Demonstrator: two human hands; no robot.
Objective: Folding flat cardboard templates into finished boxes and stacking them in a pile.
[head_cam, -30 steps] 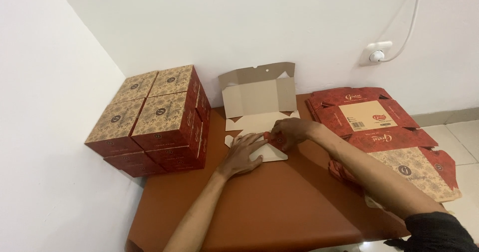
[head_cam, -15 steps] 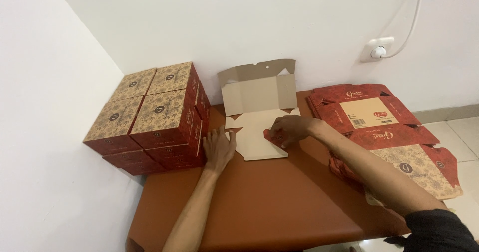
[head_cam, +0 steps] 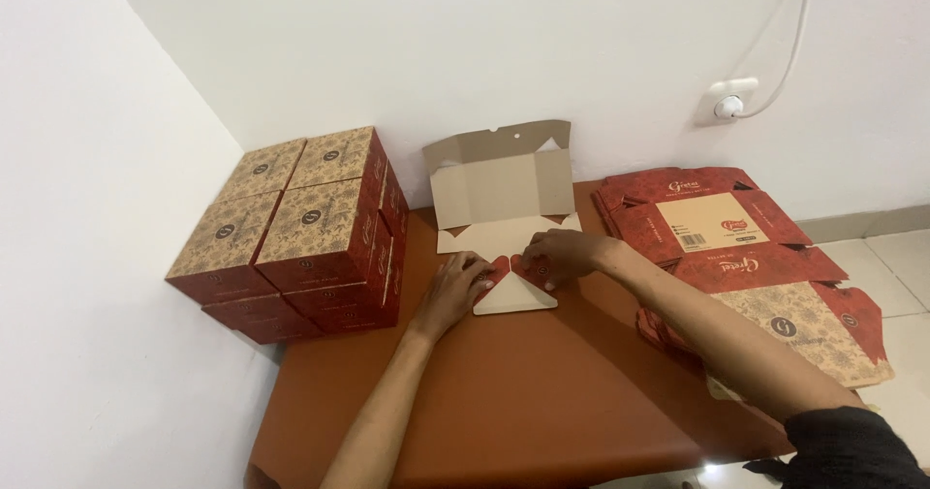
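An unfolded cardboard box blank [head_cam: 500, 187], tan inside and red outside, lies on the brown table [head_cam: 523, 402] with its lid standing against the wall. My left hand [head_cam: 453, 290] presses the left red corner flap of the near wall. My right hand [head_cam: 560, 255] pinches the right red corner flap. Both flaps are folded inward over the pale front panel [head_cam: 513, 297], forming a triangle.
A block of finished red-and-tan patterned boxes [head_cam: 295, 228] is stacked at the left against the wall. A pile of flat box blanks [head_cam: 736, 252] lies at the right, overhanging the table edge. A white wall socket [head_cam: 728, 102] with a cable sits above it.
My left hand has moved back in from the left edge of the blank. Both hands have folded the red corner flaps inward over the front panel.
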